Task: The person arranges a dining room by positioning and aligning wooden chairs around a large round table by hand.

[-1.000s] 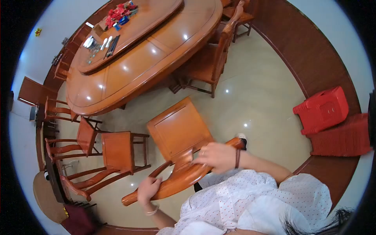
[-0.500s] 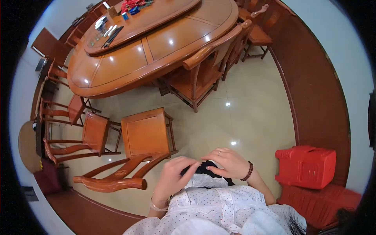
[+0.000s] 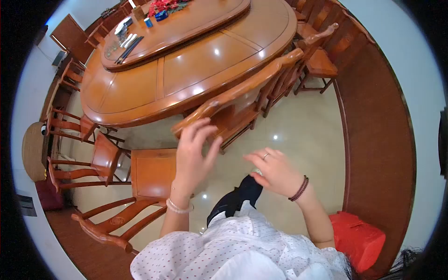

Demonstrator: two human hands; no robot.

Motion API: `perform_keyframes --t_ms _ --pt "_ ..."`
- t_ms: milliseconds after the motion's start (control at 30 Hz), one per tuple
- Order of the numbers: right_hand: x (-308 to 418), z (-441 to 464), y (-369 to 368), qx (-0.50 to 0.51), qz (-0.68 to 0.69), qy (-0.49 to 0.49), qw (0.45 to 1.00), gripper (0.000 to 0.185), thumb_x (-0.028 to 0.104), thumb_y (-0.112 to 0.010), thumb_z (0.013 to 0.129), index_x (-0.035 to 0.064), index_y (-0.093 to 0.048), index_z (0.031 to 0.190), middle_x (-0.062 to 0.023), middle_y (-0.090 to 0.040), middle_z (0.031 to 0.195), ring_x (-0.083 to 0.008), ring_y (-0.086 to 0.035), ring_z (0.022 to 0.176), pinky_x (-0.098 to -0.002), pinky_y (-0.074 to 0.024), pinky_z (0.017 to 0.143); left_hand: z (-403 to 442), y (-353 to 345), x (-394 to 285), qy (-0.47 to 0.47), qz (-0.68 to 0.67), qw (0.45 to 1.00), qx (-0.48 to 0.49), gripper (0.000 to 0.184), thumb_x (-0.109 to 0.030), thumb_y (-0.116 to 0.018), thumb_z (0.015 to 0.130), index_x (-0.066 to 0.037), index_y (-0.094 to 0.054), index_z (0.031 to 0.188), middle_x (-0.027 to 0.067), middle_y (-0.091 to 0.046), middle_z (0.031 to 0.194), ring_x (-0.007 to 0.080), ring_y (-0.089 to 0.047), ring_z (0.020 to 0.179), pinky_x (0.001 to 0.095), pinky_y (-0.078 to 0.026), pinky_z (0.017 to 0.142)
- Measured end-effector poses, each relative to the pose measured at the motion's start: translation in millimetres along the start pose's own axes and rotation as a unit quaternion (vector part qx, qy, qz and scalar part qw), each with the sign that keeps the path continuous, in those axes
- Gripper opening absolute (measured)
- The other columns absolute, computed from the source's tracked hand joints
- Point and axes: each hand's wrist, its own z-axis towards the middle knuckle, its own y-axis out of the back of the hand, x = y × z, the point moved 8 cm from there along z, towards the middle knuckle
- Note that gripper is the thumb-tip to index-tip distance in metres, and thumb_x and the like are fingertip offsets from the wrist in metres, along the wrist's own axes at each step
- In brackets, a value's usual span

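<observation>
Left hand (image 3: 192,156), right hand (image 3: 277,173) spread; chair (image 3: 233,116) faces table (image 3: 186,77) — long rail (image 3: 249,85) slanting up rightward.

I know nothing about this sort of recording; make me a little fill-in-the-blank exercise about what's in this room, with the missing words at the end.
1. The right hand wears a ____ on one finger.
2. In the picture, the left hand overlaps part of a wooden ____ beside the table.
3. The flowers on the table are coloured ____.
4. The white shirt is patterned with small ____.

Missing words: ring; chair; red; dots.
</observation>
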Motion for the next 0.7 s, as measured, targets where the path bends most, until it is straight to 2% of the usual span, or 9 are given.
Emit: perform_keyframes --t_ms 167,267,300,367,433,500,533,567,700 --pt "-88 35 67 0.001 -0.003 0.011 1.000 0.057 0.008 -0.069 0.071 0.0062 -0.047 0.124 -0.0118 -0.053 0.123 -0.0306 -0.050 0.113 -0.0397 -0.0411 0.095 82 -34 36 0.081 0.128 0.985 -0.079 0.031 -0.027 -0.060 0.088 0.000 -0.062 0.104 0.0180 -0.061 0.106 0.0340 -0.057 0.099 0.0404 -0.046 0.086" --pt "-144 74 94 -0.011 -0.099 0.019 0.995 0.068 0.008 -0.071 0.068 0.0069 -0.043 0.130 -0.0136 -0.045 0.133 -0.0302 -0.042 0.124 -0.0427 -0.0358 0.101 93 -76 76 0.266 0.082 0.951 0.135 0.057 -0.052 -0.046 0.091 0.001 -0.062 0.106 0.0232 -0.065 0.095 0.0386 -0.061 0.091 0.0426 -0.047 0.081" --pt "-163 89 100 -0.010 -0.140 0.028 0.990 0.071 0.009 -0.071 0.068 0.0070 -0.041 0.132 -0.0143 -0.042 0.136 -0.0295 -0.039 0.127 -0.0442 -0.0341 0.102 100 -78 81 0.278 0.085 0.948 0.127 0.057 -0.052 -0.046 0.091 0.001 -0.062 0.106 0.0232 -0.065 0.095 0.0386 -0.061 0.091 0.0426 -0.047 0.081" --pt "-193 123 102 0.037 -0.197 0.059 0.978 0.078 0.009 -0.074 0.066 0.0090 -0.037 0.135 -0.0150 -0.035 0.141 -0.0315 -0.034 0.131 -0.0427 -0.0316 0.105 100 -102 98 0.348 0.046 0.901 0.257 0.068 -0.063 -0.046 0.085 -0.001 -0.064 0.104 0.0236 -0.066 0.090 0.0393 -0.062 0.089 0.0428 -0.048 0.079" --pt "-213 154 94 0.089 -0.208 0.122 0.966 0.079 0.015 -0.076 0.065 0.0088 -0.038 0.134 -0.0163 -0.041 0.137 -0.0322 -0.038 0.128 -0.0432 -0.0310 0.105 106 -95 111 0.372 0.032 0.898 0.234 0.073 -0.070 -0.046 0.080 -0.001 -0.070 0.088 0.0237 -0.066 0.082 0.0391 -0.063 0.084 0.0423 -0.049 0.076" --pt "-246 175 61 0.276 -0.166 0.112 0.940 0.073 0.018 -0.076 0.062 0.0076 -0.045 0.128 -0.0180 -0.055 0.120 -0.0326 -0.050 0.116 -0.0425 -0.0396 0.097 101 -99 111 0.427 0.023 0.835 0.347 0.076 -0.071 -0.047 0.077 0.000 -0.069 0.069 0.0201 -0.064 0.066 0.0342 -0.066 0.073 0.0401 -0.051 0.070" --pt "-255 189 46 0.329 -0.159 0.101 0.925 0.057 0.015 -0.073 0.062 0.0060 -0.053 0.115 -0.0170 -0.062 0.099 -0.0328 -0.060 0.097 -0.0414 -0.0475 0.084 101 -101 114 0.453 0.004 0.816 0.359 0.080 -0.073 -0.046 0.077 0.001 -0.064 0.054 0.0154 -0.060 0.053 0.0277 -0.066 0.059 0.0364 -0.051 0.063" --pt "-260 193 30 0.326 -0.174 0.179 0.912 0.045 0.017 -0.070 0.062 0.0054 -0.056 0.103 -0.0166 -0.063 0.085 -0.0336 -0.063 0.082 -0.0421 -0.0509 0.071 97 -101 115 0.471 -0.001 0.811 0.348 0.080 -0.073 -0.046 0.077 0.001 -0.064 0.054 0.0154 -0.060 0.053 0.0277 -0.066 0.059 0.0364 -0.051 0.063" --pt "-257 206 35 0.348 -0.076 0.244 0.902 0.038 0.024 -0.068 0.058 0.0049 -0.054 0.088 -0.0162 -0.062 0.070 -0.0353 -0.063 0.067 -0.0446 -0.0515 0.060 101 -99 122 0.485 0.000 0.815 0.316 0.082 -0.074 -0.046 0.077 0.002 -0.063 0.052 0.0146 -0.059 0.050 0.0267 -0.065 0.053 0.0330 -0.050 0.057"
